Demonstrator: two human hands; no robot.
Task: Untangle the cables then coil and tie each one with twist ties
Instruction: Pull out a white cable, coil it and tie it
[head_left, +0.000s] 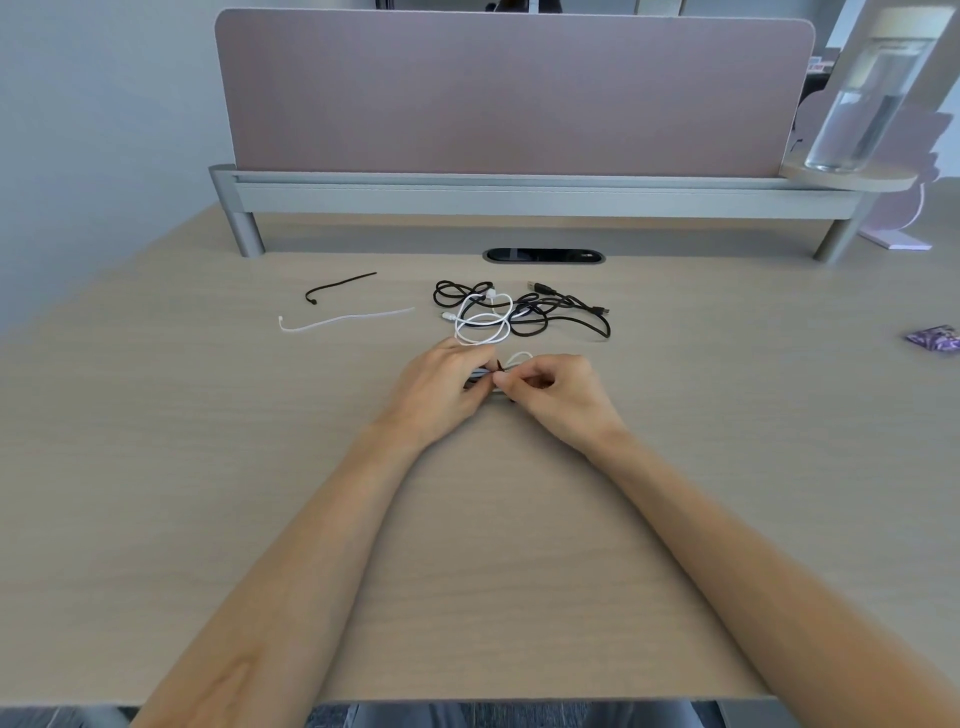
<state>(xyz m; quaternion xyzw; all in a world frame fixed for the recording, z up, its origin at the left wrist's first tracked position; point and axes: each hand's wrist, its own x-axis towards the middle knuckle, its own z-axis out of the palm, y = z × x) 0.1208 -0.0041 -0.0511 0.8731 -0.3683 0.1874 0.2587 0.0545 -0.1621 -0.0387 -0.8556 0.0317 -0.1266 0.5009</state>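
Observation:
My left hand (441, 382) and my right hand (553, 387) meet at the middle of the desk, both pinching a small coiled cable bundle (484, 376) with a dark twist tie around it; a white loop sticks out above my right fingers. Just beyond them lies a tangle of a black cable (561, 312) and a white cable (480, 325). To the left lie a black twist tie (337, 286) and a white twist tie (343, 319), both loose and straight on the desk.
A pink divider panel (514, 93) on a grey rail closes the far side. A cable port (544, 255) sits in the desk behind the tangle. A clear water bottle (862, 104) stands on a round shelf at the far right. A purple wrapper (932, 338) lies at the right edge.

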